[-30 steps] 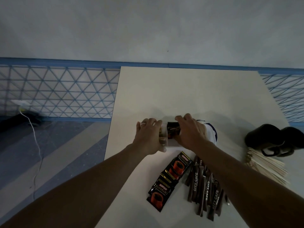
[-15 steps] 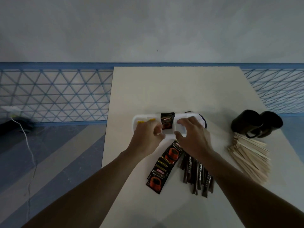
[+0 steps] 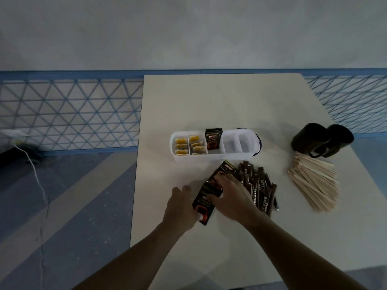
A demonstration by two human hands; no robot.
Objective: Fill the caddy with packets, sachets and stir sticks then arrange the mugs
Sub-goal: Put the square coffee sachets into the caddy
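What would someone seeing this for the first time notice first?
Probably both hands, the left hand and right hand, on the dark coffee packets at the table's near edge. Behind them sits the white caddy, one packet upright in its middle; black mugs stand far right.

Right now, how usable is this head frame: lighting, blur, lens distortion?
Head view: dim and underexposed, with both forearms nearly silhouetted. The stir sticks smear at their near ends, and the floor cable is soft. Wide-angle bending curves the wall's blue stripe. No glare; the white caddy and the print on the packets stay readable.
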